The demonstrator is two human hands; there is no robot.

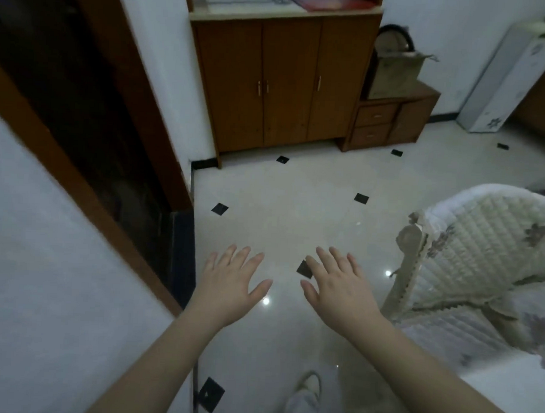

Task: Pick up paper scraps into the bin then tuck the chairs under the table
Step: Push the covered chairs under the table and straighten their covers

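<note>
From the head camera, both bare arms reach forward over a glossy pale tiled floor [296, 207] set with small black diamond insets. The left hand [230, 285] and the right hand [339, 287] hover palm down, side by side but apart, fingers spread wide; each grip is empty and splayed, touching nothing. No paper scraps, bin, chairs or tabletop can be made out in this view. Ahead stands a brown wooden cabinet [283, 82] with 3 closed doors, so its contents are hidden. Just beside it on the right is a lower unit with 2 shut drawers [374, 126], and on top of that sits an open cardboard box [395, 74]; what lies inside cannot be told, though a dark round object shows behind it. A white standing appliance [504, 79] leans at far right. A quilted cream sofa [481, 246] fills the right edge. A dark doorway [81, 120] lies left. 1 shoe [310, 386] shows below.
</note>
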